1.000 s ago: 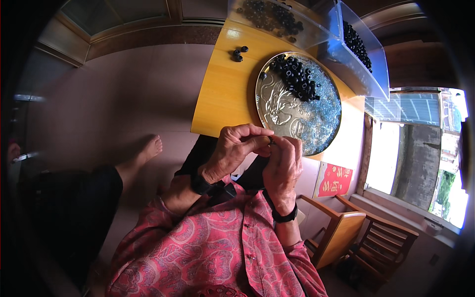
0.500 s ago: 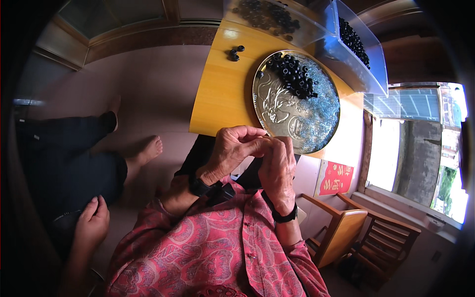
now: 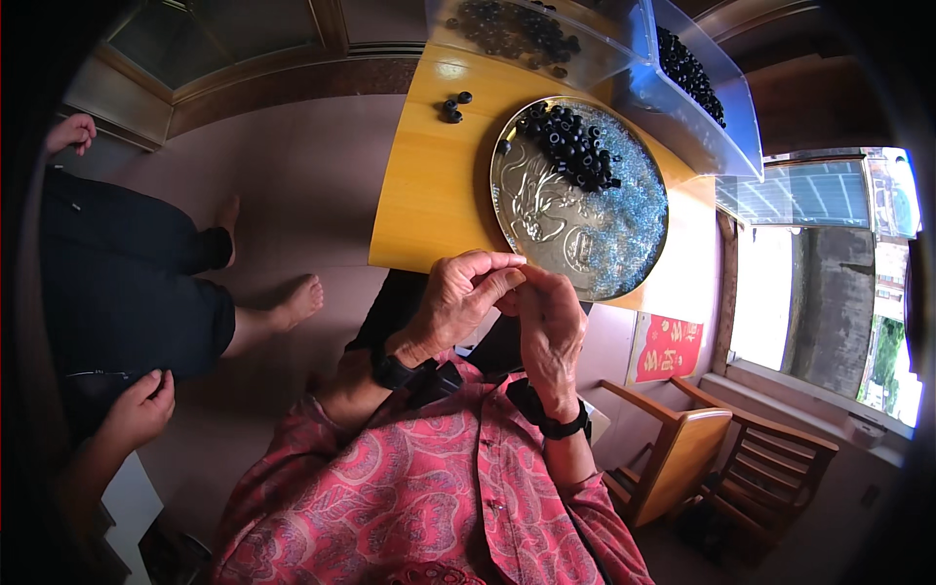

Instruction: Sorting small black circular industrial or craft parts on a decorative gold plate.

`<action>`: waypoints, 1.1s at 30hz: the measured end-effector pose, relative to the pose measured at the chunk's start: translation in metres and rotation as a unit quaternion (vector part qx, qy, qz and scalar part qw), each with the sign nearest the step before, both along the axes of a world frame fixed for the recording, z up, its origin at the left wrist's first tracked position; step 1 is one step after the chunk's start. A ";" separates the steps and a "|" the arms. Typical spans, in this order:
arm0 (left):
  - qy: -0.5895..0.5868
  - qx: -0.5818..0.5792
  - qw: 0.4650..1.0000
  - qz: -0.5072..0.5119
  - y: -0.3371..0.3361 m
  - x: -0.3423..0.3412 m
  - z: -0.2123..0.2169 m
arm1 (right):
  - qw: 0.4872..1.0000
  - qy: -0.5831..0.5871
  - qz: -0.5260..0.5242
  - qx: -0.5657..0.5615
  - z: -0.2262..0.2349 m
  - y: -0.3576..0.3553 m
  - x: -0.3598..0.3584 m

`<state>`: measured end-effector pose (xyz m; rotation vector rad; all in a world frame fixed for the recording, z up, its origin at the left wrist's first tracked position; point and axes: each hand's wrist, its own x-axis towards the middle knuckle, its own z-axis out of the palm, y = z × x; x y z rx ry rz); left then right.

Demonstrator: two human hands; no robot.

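At the near edge of the table, my left hand (image 3: pixel 456 297) and my right hand (image 3: pixel 552 327) meet with their fingertips pinched together. Whatever they hold between them is too small or too hidden to make out. Just beyond the fingers lies a round shiny metal tray (image 3: pixel 526 210) with an embossed pattern. On its far side sits a heap of black beads (image 3: pixel 575 146). Small clear-blue beads (image 3: pixel 629 229) cover its right side. A few loose black beads (image 3: pixel 452 109) rest on the tabletop left of the tray.
The yellow wooden table (image 3: pixel 414 210) carries a clear plastic bin (image 3: pixel 697 122) with black beads at the back right, and another clear container (image 3: pixel 546 49) beside it. Another person's dark-clothed legs (image 3: pixel 136 273) are at the left. A wooden chair (image 3: pixel 760 468) stands at the lower right.
My right hand has turned and its fingers have straightened somewhat, while the fingertips stay together with the left. The other person at the left has shifted, and a second hand of theirs now shows.
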<state>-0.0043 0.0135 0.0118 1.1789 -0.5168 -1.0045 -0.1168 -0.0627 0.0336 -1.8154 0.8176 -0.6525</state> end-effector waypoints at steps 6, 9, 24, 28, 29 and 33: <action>0.077 -0.031 0.997 -0.007 0.004 0.005 0.003 | 0.997 -0.067 -0.036 0.019 0.003 0.003 0.012; 0.119 -0.067 0.991 -0.011 0.004 0.003 0.001 | 0.973 -0.059 -0.011 0.225 0.013 0.013 0.016; 0.278 -0.055 0.959 0.011 -0.021 0.032 0.023 | 0.984 -0.125 0.048 0.115 0.000 0.009 0.009; 0.254 -0.063 0.964 0.039 -0.065 0.071 0.044 | 0.987 -0.129 0.038 0.091 -0.005 0.004 0.000; 0.243 -0.080 0.966 0.042 -0.079 0.085 0.048 | 0.986 -0.125 0.025 0.103 -0.006 0.004 -0.002; 0.143 -0.228 0.962 0.047 -0.137 0.149 0.078 | 0.983 -0.150 0.010 0.110 -0.008 0.004 -0.006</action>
